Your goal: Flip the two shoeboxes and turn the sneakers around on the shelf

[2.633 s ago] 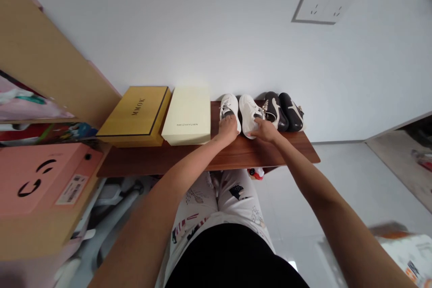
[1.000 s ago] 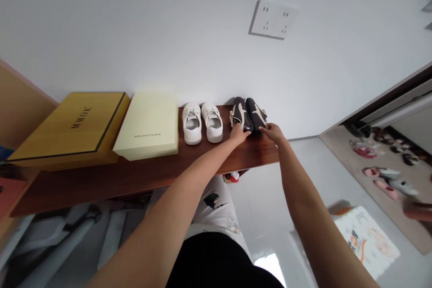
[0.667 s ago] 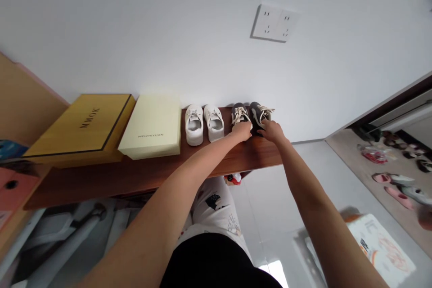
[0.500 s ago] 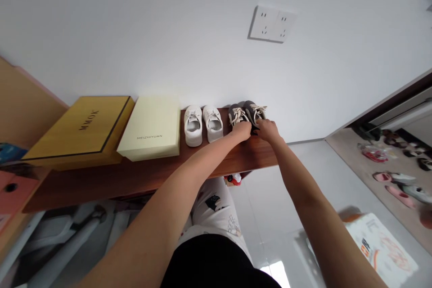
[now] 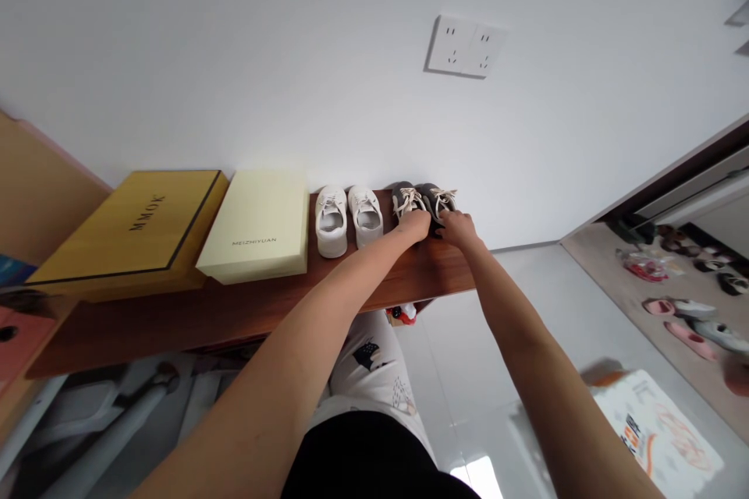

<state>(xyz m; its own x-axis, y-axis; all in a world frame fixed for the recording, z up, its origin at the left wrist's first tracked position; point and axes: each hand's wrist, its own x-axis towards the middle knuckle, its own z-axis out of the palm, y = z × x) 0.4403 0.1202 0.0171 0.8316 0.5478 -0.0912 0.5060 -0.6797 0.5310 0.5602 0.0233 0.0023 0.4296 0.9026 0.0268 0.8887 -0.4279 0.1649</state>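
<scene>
A pair of dark grey sneakers with cream laces stands side by side on the brown wooden shelf (image 5: 345, 292), toes toward the wall. My left hand (image 5: 415, 224) is closed around the heel end of the left sneaker (image 5: 406, 196). At the heel of the right sneaker (image 5: 438, 197), my right hand (image 5: 457, 229) grips with bent fingers. Both heels are partly hidden behind the hands. Just left of them is a pair of white sneakers, the left white shoe (image 5: 331, 238) and the right white shoe (image 5: 368, 230), also pointing at the wall.
A cream shoe box (image 5: 257, 210) and a yellow shoe box (image 5: 140, 226) lie on the shelf's left part. Above is a wall socket (image 5: 465, 47). To the right, several shoes and pink slippers (image 5: 690, 339) lie on a mat; a white package (image 5: 658, 429) sits on the floor.
The right dark sneaker has come slightly back toward me, its toe now nearly level with the left one. The view has shifted a little; both hands stay at the heels.
</scene>
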